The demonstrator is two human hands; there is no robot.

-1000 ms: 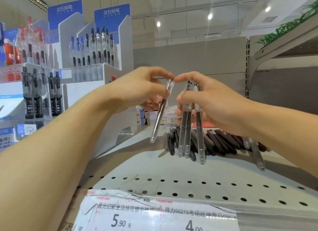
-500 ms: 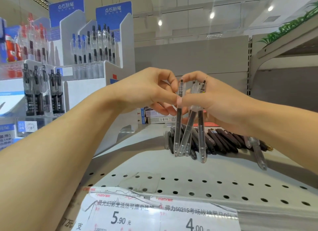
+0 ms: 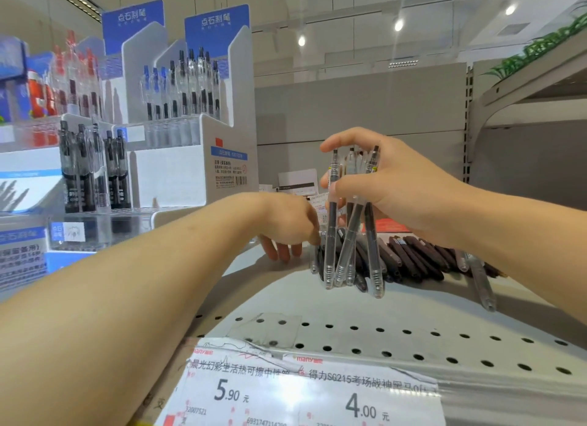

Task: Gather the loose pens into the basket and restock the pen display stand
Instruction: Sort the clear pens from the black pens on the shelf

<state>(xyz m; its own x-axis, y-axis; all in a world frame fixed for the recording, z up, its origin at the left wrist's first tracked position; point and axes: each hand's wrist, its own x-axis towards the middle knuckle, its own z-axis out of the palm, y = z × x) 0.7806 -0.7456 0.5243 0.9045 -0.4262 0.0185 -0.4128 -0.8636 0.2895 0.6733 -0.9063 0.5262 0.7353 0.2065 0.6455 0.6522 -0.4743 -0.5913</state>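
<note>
While my right hand [image 3: 390, 184] keeps its grip clamped on a bundle of clear pens [image 3: 349, 235], my left hand [image 3: 287, 228] reaches, fingers loosely apart, toward the loose pens [image 3: 413, 257] along the shelf [image 3: 317, 311] back edge; gathering continues; next needs a pinch; display stand [image 3: 178, 159] holds upright pens; no basket visible.

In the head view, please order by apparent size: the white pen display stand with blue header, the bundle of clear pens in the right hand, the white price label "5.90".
1. White pen display stand with blue header
2. White price label "5.90", though it is nearest the camera, so unsure
3. Bundle of clear pens, held by the right hand
</note>
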